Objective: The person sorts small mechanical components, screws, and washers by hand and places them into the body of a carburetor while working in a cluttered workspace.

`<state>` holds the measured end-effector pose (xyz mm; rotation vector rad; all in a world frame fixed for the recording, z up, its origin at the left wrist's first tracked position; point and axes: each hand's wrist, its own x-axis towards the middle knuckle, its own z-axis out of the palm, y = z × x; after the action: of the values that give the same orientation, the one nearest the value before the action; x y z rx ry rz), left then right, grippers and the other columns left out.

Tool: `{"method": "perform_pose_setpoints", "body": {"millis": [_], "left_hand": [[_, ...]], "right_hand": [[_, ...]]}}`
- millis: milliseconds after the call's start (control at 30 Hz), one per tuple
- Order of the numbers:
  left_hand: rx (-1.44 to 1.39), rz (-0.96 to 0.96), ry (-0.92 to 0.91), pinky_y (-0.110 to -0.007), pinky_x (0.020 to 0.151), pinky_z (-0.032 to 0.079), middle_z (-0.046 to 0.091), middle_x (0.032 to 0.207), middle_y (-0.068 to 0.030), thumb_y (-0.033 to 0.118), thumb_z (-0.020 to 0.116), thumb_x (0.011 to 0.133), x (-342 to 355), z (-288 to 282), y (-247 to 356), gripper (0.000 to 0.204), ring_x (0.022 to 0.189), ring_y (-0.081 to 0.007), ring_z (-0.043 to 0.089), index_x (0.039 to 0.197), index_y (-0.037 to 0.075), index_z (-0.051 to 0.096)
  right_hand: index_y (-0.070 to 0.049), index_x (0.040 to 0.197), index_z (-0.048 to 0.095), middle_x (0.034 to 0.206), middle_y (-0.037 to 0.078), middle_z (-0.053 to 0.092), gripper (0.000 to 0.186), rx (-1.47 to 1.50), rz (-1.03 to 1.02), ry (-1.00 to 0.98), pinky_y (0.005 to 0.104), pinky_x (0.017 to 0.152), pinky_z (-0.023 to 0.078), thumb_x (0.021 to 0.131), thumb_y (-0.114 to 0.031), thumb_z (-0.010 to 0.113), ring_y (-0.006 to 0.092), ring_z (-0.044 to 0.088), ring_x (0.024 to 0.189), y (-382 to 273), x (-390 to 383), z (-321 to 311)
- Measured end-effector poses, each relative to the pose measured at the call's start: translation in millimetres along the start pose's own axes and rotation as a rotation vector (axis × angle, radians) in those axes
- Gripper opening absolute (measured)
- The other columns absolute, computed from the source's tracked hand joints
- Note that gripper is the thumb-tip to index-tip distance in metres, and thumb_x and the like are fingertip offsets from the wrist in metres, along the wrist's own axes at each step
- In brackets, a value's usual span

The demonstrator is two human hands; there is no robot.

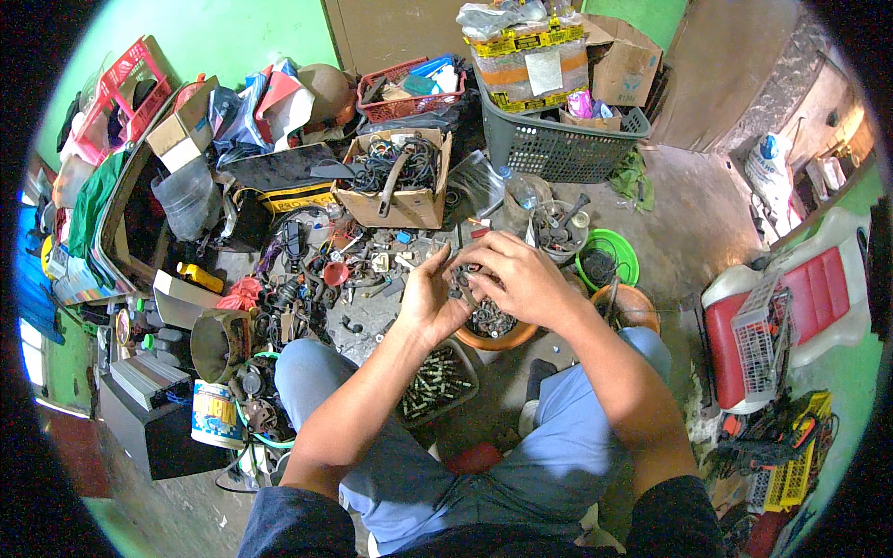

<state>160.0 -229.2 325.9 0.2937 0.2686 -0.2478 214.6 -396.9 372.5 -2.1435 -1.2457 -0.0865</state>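
My left hand [431, 302] is raised in front of me, palm turned inward, fingers closed around small metal parts [469, 278]. Close against it, my right hand [512, 279] has bent fingers on those same parts; exactly what they are is too small to make out. Under both hands sits an orange bowl [493, 342] of mixed small metal pieces. Between my knees stands a plastic tub [435, 383] holding many spark-plug-like pieces, partly behind my left forearm.
Scattered parts [372, 270] surround a cardboard box of cables [391, 206] ahead. A green basin [614, 240], terracotta bowl [633, 302] and bucket [553, 232] sit right. A grey basket [521, 139] is behind. A red seat [819, 298] lies far right; piled containers [219, 353] crowd the left.
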Motion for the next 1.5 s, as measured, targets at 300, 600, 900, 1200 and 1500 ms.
{"method": "perform_pose_setpoints", "body": {"millis": [300, 600, 900, 1200, 1500], "left_hand": [[0.016, -0.038, -0.053, -0.038, 0.091, 0.053, 0.066, 0.111, -0.0082, 0.034, 0.039, 0.107, 5, -15, 1, 0.036, 0.103, -0.0218, 0.064, 0.119, 0.006, 0.059], [0.108, -0.028, -0.004, -0.042, 0.092, 0.05, 0.066, 0.11, -0.0066, 0.036, 0.041, 0.106, 11, -23, -2, 0.034, 0.103, -0.0215, 0.062, 0.116, 0.01, 0.06], [0.081, -0.042, -0.012, -0.041, 0.093, 0.05, 0.065, 0.109, -0.0048, 0.036, 0.041, 0.106, 8, -11, -3, 0.033, 0.101, -0.0191, 0.062, 0.117, 0.01, 0.061], [-0.02, -0.053, -0.003, -0.046, 0.099, 0.052, 0.064, 0.107, -0.0088, 0.033, 0.041, 0.107, 6, -2, -4, 0.036, 0.102, -0.0249, 0.064, 0.12, 0.005, 0.058], [-0.08, -0.048, -0.007, -0.053, 0.112, 0.044, 0.061, 0.115, -0.0222, 0.032, 0.042, 0.105, 4, 2, -5, 0.046, 0.115, -0.036, 0.06, 0.128, -0.007, 0.048]], "right_hand": [[-0.006, 0.11, 0.068, 0.11, 0.011, 0.062, 0.028, -0.068, -0.025, -0.047, 0.0435, 0.096, 0.05, 0.083, -0.012, 0.073, 0.0336, 0.059, 0.112, -6, 0, 2], [-0.005, 0.107, 0.066, 0.111, 0.01, 0.06, 0.031, -0.166, -0.16, -0.048, 0.0421, 0.094, 0.051, 0.077, -0.004, 0.072, 0.0323, 0.058, 0.109, 1, 0, 12], [-0.006, 0.102, 0.066, 0.104, 0.012, 0.061, 0.022, -0.137, -0.08, -0.024, 0.0433, 0.092, 0.051, 0.082, -0.01, 0.072, 0.0328, 0.06, 0.106, 7, 1, 12], [-0.001, 0.105, 0.066, 0.099, 0.013, 0.069, 0.019, 0.184, 0.178, 0.099, 0.037, 0.082, 0.054, 0.089, -0.012, 0.069, 0.0247, 0.067, 0.09, 4, 8, -1], [0.002, 0.115, 0.064, 0.1, 0.01, 0.071, 0.021, 1.397, 0.609, 0.04, 0.0337, 0.08, 0.06, 0.096, -0.006, 0.065, 0.0207, 0.072, 0.089, 24, 6, -16]]}}
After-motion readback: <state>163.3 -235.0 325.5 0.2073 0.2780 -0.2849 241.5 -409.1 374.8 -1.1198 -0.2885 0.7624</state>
